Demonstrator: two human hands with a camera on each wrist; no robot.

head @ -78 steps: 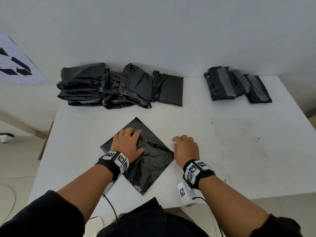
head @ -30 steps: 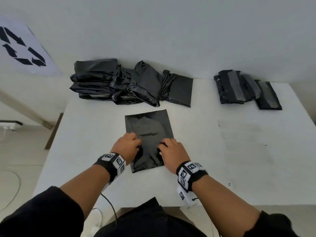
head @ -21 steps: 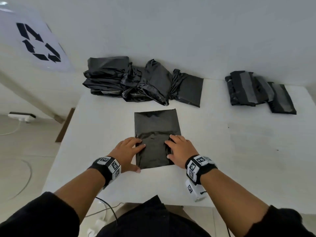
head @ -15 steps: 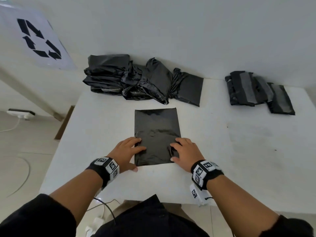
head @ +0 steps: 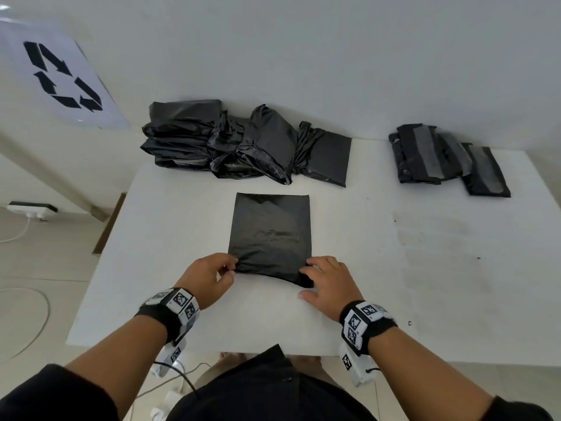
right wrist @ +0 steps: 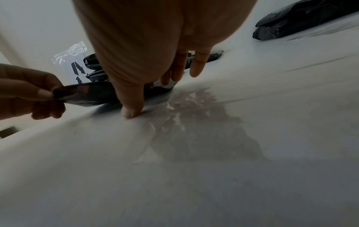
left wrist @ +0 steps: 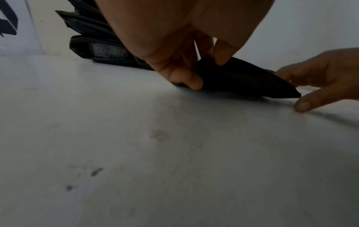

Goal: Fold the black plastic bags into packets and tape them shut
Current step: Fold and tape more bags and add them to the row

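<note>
**Near edge of flat bag raised at its left corner**

A folded black bag (head: pixel 271 235) lies as a flat rectangle on the white table (head: pixel 394 284), directly in front of the person, its long sides running away from them. The far edge lies flat on the table. The near edge is off the surface at its left corner and slopes down to the right, as the left wrist view shows.

The left hand (head: pixel 209 279) pinches the near left corner of the bag between thumb and fingertips, with the remaining fingers curled beneath. The right wrist view confirms this pinch and shows the corner held clear of the table.

The right hand (head: pixel 329 281) is at the near right corner. Its fingers are extended and spread, lying on or just past the edge of the bag, and the thumb tip presses on the table just beside the corner. It is not closed around anything; whether the fingertips bear on the plastic cannot be told for certain.

A heap of loose black bags (head: pixel 243 144) sits at the far left of the table against the wall. At the far right, well apart from the heap, lie finished packets (head: pixel 446 159) with grey tape strips along their tops.

A recycling sign (head: pixel 60 77) is fixed to the wall at upper left. Both wrists carry bands with square black-and-white markers.
</note>
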